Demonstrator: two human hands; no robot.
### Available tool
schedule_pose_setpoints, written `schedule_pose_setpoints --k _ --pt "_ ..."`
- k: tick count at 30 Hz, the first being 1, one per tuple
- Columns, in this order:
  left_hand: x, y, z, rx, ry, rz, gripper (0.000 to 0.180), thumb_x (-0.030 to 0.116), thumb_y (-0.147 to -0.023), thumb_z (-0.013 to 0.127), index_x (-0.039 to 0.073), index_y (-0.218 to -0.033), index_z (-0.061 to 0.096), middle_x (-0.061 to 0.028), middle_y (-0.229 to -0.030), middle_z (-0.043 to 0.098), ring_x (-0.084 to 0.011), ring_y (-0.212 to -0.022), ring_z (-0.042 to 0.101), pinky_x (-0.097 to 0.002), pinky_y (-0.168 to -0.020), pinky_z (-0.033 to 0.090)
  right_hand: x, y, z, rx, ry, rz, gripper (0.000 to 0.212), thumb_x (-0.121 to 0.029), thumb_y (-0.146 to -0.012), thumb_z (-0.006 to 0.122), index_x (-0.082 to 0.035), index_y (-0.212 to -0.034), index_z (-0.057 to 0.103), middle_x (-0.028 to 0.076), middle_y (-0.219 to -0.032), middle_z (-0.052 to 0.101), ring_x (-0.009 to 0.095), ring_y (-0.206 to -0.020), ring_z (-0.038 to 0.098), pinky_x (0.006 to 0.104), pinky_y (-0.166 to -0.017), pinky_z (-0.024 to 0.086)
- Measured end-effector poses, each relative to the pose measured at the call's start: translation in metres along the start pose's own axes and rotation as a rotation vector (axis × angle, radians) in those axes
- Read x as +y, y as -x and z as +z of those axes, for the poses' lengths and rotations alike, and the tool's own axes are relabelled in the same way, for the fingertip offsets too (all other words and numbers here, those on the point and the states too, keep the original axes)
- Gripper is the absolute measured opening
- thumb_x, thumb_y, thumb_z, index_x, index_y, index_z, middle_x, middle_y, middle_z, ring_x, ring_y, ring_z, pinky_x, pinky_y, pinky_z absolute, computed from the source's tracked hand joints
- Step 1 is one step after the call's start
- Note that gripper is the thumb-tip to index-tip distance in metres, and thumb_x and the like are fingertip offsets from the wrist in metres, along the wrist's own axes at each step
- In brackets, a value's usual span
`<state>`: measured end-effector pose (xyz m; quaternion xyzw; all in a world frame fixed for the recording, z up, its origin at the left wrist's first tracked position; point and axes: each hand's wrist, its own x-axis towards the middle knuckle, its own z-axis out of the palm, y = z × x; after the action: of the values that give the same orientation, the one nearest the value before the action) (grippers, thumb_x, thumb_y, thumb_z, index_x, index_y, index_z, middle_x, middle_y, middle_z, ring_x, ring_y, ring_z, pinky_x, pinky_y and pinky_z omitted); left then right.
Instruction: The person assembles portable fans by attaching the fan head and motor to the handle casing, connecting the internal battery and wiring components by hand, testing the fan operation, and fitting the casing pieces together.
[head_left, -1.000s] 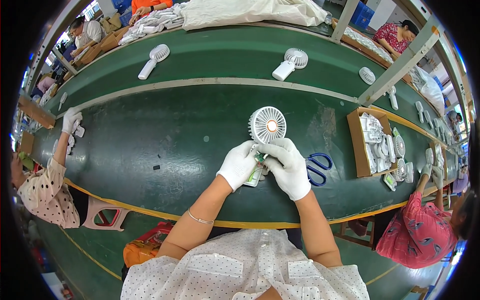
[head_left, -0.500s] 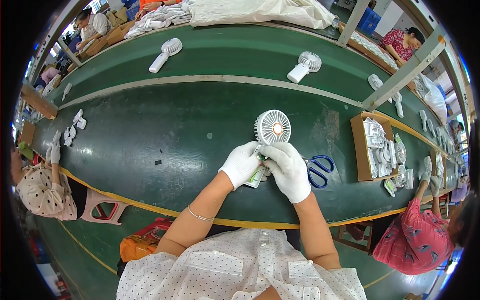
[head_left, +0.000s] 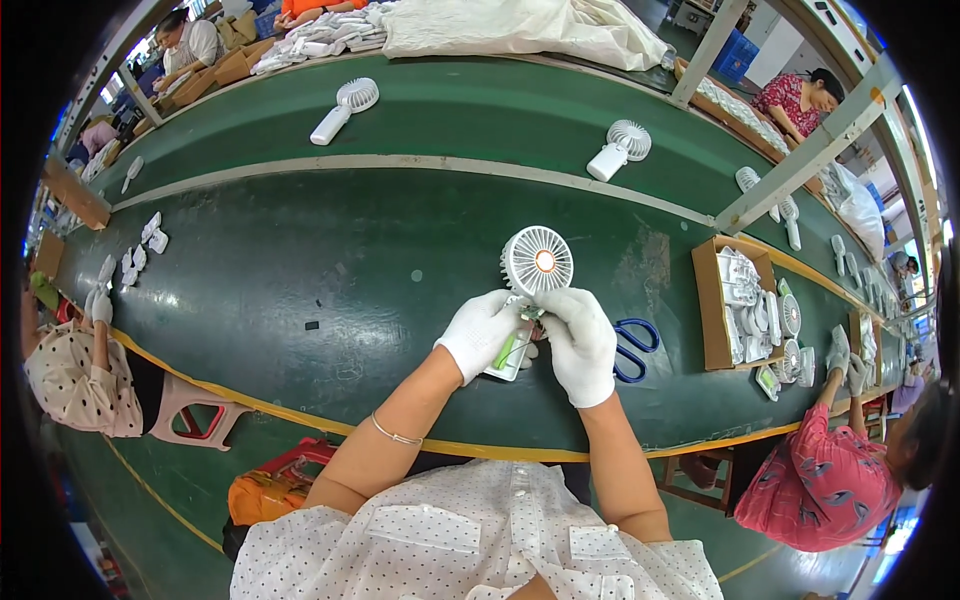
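Observation:
A white handheld fan (head_left: pixel 537 262) with an orange-ringed hub lies in front of me, its round head pointing away. Its handle is open, showing a green battery (head_left: pixel 504 352) and a small green circuit board (head_left: pixel 531 312). Gloved in white, my left hand (head_left: pixel 480 335) closes on the left of the handle just below the fan head. My right hand (head_left: pixel 578 345), gloved too, is closed at the right side of the board, its fingertips by the wires. Exactly what those fingertips pinch is hidden. Blue-handled scissors (head_left: pixel 634 350) lie right of my right hand.
A cardboard box (head_left: pixel 712 310) of white fan parts stands to the right, with loose fans beside it. Beyond the divider, a green conveyor belt (head_left: pixel 480 110) carries fans. White parts (head_left: pixel 140 255) lie far left. Co-workers sit at both sides and across the belt.
My right fingers have shifted slightly, and more of the circuit board and battery shows. The fan head has tilted a little. Fans on the belt have moved slightly right against the divider.

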<state>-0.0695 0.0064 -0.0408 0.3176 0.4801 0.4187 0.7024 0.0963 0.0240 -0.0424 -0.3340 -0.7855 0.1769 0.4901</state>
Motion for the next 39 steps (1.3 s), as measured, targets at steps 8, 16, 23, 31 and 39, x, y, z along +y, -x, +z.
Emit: schedule_pose_setpoints --k 8,16,23,31,39 --pt "0.000 -0.001 -0.001 0.016 0.140 -0.024 0.038 0.032 -0.102 0.052 -0.004 -0.112 0.058 -0.0150 -0.093 0.068 -0.0244 -0.071 0.072 -0.0348 -0.063 0.062 -0.004 0.007 0.011 0.019 -0.479 0.635 0.026 0.008 -0.091 0.059 0.004 -0.115 0.065 0.005 -0.101 0.067 0.011 -0.085 0.066 0.0239 -0.074 0.055" --pt "-0.003 -0.004 -0.007 -0.004 0.190 -0.008 0.042 0.037 -0.103 0.051 -0.003 -0.115 0.059 -0.0166 -0.094 0.070 -0.0259 -0.069 0.072 -0.0368 -0.062 0.063 0.008 0.009 0.012 -0.123 -0.236 0.498 0.029 0.007 -0.090 0.058 0.000 -0.117 0.066 0.006 -0.099 0.067 0.011 -0.084 0.066 0.0250 -0.077 0.054" --pt "-0.001 -0.002 -0.009 -0.014 0.245 -0.032 0.038 0.031 -0.103 0.051 -0.005 -0.114 0.059 -0.0167 -0.094 0.069 -0.0270 -0.072 0.072 -0.0382 -0.062 0.063 0.003 0.005 0.010 -0.137 -0.100 0.369 0.024 0.001 -0.088 0.063 -0.008 -0.108 0.073 0.011 -0.093 0.065 0.024 -0.084 0.066 0.0335 -0.075 0.052" --pt "-0.005 -0.007 -0.012 -0.009 0.253 -0.011 0.028 0.023 -0.100 0.055 -0.002 -0.108 0.064 -0.0118 -0.098 0.068 -0.0200 -0.081 0.070 -0.0314 -0.071 0.059 0.008 0.006 0.012 -0.166 0.099 0.165 0.028 -0.002 -0.084 0.065 -0.013 -0.109 0.073 0.009 -0.090 0.065 0.027 -0.083 0.064 0.0364 -0.071 0.051" --pt "-0.024 -0.021 -0.026 -0.022 0.287 0.029 0.026 0.018 -0.099 0.052 -0.004 -0.106 0.064 -0.0106 -0.099 0.067 -0.0180 -0.089 0.066 -0.0325 -0.081 0.054 0.001 0.006 0.012 -0.240 0.306 -0.003 0.029 -0.007 -0.081 0.068 -0.015 -0.108 0.072 0.008 -0.087 0.063 0.029 -0.082 0.062 0.0400 -0.069 0.051"
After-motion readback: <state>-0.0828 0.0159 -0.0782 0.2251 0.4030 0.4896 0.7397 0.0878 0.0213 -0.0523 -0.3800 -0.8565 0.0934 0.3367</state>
